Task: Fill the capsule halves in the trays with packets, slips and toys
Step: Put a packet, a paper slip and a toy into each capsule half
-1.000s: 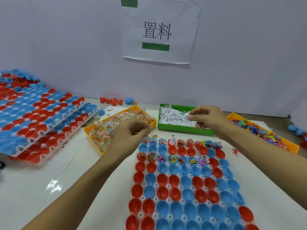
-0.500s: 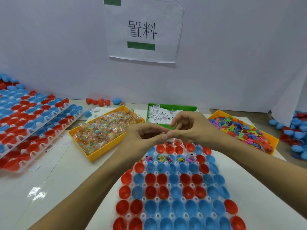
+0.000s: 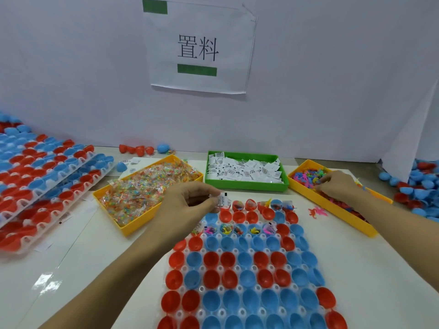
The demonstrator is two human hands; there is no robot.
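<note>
A clear tray (image 3: 200, 288) of red and blue capsule halves lies in front of me; its two far rows hold packets, slips and toys, the nearer rows are hollow. My left hand (image 3: 187, 200) hovers over the tray's far left corner and pinches a small white slip (image 3: 223, 200) with a clear packet. My right hand (image 3: 337, 184) reaches into the yellow bin of small coloured toys (image 3: 332, 205) at the right, fingers curled down among the toys. A yellow bin of candy packets (image 3: 128, 227) and a green bin of white slips (image 3: 247, 184) stand behind the tray.
Stacked trays of capsule halves (image 3: 40, 176) lie at the left. Loose capsule halves (image 3: 140, 149) sit by the back wall and in a heap (image 3: 418, 186) at the far right. A pink toy (image 3: 317, 212) lies on the table beside the toy bin.
My hands were together above the tray's far end; the right hand has swung right into the toy bin, while the left stays over the tray with the slip and packet.
</note>
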